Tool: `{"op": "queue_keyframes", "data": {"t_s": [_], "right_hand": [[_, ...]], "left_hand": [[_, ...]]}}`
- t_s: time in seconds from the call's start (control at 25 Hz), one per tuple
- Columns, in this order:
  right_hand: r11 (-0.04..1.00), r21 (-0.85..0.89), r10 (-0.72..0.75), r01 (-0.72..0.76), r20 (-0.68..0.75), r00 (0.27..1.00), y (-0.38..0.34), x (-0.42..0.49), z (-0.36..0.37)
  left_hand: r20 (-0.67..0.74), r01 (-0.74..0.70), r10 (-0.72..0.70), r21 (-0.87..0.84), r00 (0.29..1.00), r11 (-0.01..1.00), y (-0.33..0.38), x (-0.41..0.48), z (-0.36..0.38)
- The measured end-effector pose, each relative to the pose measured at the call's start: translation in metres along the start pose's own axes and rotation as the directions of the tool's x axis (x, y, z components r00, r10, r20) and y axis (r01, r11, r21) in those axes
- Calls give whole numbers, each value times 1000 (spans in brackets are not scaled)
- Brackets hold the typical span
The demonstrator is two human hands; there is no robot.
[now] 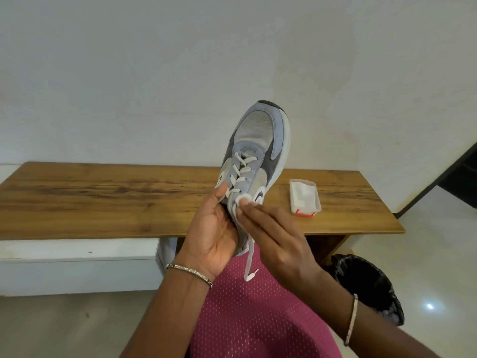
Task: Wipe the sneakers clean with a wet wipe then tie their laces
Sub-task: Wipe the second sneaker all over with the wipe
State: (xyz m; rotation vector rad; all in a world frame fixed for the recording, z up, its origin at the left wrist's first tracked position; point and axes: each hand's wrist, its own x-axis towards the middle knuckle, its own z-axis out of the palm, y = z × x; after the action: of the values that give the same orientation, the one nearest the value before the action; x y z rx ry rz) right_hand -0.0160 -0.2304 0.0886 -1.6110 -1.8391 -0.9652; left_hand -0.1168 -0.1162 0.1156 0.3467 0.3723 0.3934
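grey sneaker (255,161), one; wipe (244,198), one; two hands.

We see the left hand (211,226) holding a grey sneaker (255,161) by the heel, toe up, above the desk (103,202). Right hand (278,239) presses a small white wipe (244,198) on the tongue near the laces (240,171). One lace end hangs loose. Wipe box (304,200) on desk, black bin (371,288) on the floor at right.
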Motion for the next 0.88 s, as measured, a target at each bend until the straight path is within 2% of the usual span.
{"op": "queue_keyframes", "data": {"t_s": [0.08, 0.16, 0.24, 0.4, 0.48, 0.56, 0.68, 0.88], "right_hand": [[998, -48, 37, -37, -1, 999, 24, 11, 0], [986, -81, 141, -147, -69, 988, 48, 29, 2], [980, -72, 177, -186, -119, 977, 44, 34, 6], [992, 58, 114, -112, -25, 993, -8, 1, 6], [993, 47, 111, -112, 22, 994, -10, -5, 5], [977, 0, 213, -213, -36, 976, 10, 5, 8], [886, 85, 463, -455, -184, 867, 37, 26, 5], [857, 220, 490, -466, -64, 870, -19, -14, 10]], "left_hand": [[17, 21, -20, -49, 1000, 999, -2, 4, 3], [30, -7, 9, -48, 1000, 999, -5, 9, 3], [55, -9, 12, -41, 998, 999, -4, 9, 3], [51, 33, -30, -67, 998, 997, 5, 6, -4], [54, 36, -32, -73, 998, 997, 6, 7, -6], [35, 28, -25, -109, 999, 994, 4, 9, -4], [30, 42, -38, -172, 999, 984, -1, 7, 2], [-5, -2, 1, -184, 1000, 983, 11, 7, 2]]}}
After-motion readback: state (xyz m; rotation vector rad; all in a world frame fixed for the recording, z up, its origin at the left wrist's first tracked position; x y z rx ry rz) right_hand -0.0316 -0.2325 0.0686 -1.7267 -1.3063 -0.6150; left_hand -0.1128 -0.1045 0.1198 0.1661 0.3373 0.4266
